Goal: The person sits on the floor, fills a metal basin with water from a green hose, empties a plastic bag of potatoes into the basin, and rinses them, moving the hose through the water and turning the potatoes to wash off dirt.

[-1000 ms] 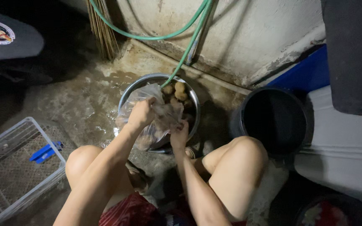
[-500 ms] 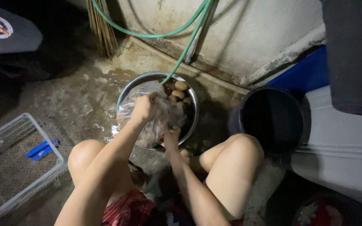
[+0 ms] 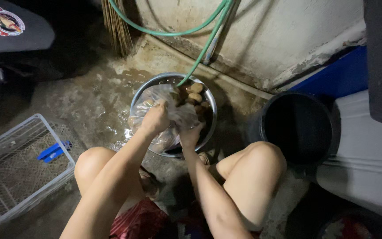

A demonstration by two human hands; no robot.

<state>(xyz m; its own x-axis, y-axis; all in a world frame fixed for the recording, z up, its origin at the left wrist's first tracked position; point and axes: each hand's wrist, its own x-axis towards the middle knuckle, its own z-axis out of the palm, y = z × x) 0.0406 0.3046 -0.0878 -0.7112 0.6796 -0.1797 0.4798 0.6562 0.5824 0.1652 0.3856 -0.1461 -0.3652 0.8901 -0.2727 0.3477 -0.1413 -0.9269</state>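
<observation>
Both hands closed on a clear plastic bag point(image 3: 164, 119): left hand point(image 3: 155, 118) grips its top edge, right hand point(image 3: 190, 135) its lower side. Bag held over the steel bowl point(image 3: 211, 104) of brownish round pieces point(image 3: 195, 97), presumably so contents stay within it. Green hose point(image 3: 202, 55) runs in.

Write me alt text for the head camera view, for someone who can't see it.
A squatting person's left hand and right hand grip a clear plastic bag over a metal bowl of brown potatoes on a wet concrete floor. A green hose reaches the bowl; a black bucket stands right, a white basket left.
</observation>
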